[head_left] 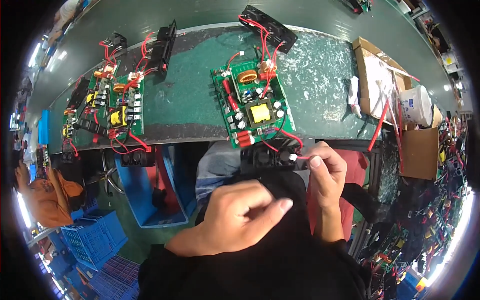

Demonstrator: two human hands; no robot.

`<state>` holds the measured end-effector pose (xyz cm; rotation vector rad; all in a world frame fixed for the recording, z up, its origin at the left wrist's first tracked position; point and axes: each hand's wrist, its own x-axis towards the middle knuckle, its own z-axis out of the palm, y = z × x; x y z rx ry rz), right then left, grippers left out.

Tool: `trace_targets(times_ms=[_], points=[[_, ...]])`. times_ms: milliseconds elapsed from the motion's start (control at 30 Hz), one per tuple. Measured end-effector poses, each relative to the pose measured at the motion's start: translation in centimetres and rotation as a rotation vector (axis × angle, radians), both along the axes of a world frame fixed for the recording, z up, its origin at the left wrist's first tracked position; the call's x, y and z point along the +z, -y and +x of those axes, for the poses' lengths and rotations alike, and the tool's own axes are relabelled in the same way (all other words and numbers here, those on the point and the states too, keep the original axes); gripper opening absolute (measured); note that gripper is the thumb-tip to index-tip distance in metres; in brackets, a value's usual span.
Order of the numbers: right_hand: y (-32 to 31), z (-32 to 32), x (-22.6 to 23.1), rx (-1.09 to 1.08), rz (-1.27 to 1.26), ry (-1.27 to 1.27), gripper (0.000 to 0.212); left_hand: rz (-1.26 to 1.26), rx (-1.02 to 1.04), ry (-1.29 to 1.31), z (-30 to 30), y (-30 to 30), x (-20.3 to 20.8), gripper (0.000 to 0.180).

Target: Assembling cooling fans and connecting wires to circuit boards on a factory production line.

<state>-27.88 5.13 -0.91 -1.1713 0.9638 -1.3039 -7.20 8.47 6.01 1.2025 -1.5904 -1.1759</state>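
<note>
My right hand (327,175) pinches a thin red wire (303,158) between thumb and forefinger, just past the bench's front edge. The wire ends in a small white connector (293,157), beside a black panel (265,156) that hangs below the edge. Above it, a green circuit board (254,102) lies on the bench with a yellow transformer, copper coil and red wires. Those wires reach a second black panel (268,29) at the back. My left hand (240,215) is closed in front of my body, fingers curled under and thumb stretched rightward. Whatever its fingers hold is hidden.
More circuit boards (124,102) with black panels lie at left on the green bench (185,105). A white tube (354,97), cardboard tray (367,55) and white tub (416,106) stand at right. A blue bin (145,200) sits below; another person in orange (50,200) works far left.
</note>
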Motion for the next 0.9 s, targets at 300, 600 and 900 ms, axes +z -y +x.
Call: trace_targets(times_ms=[300, 600, 900], points=[[-0.2, 1.1, 0.7, 0.052, -0.094, -0.193, 0.01, -0.608, 0.277, 0.291, -1.1, 1.6, -3.9, 0.026], [0.7, 2.5, 0.9, -0.056, -0.552, -0.523, 0.018, -0.491, 0.242, 0.158, -1.0, 1.8, -4.9, 0.011], [4.0, 4.0, 2.7, -0.032, -0.341, -0.891, 0.018, -0.318, 0.478, 0.427, -2.7, 2.8, -8.6, 0.026]])
